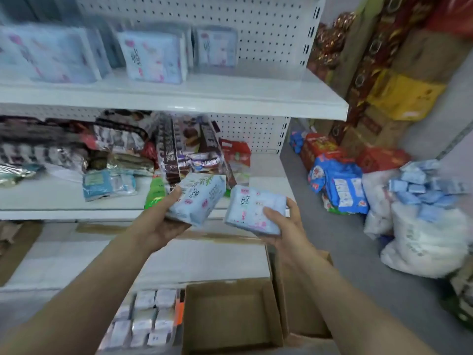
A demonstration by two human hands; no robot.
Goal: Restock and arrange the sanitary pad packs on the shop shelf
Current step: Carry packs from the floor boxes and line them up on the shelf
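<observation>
Two forearms reach forward over an open cardboard box [230, 319] at the bottom of the frame, palms turned upward. At centre, the left hand [163, 220] cradles a leaf-printed pad pack [198, 199] from beneath, thumb curled over its near corner. The right hand [282, 226] clamps a pink-flowered pad pack [252, 210], thumb on its face and fingers wrapped behind. Both look light, squashy and slick in their plastic wrap, so gripping across the short edges seems safest. Beyond, matching packs [153, 56] stand upright on the upper shelf [204, 98], upper left.
</observation>
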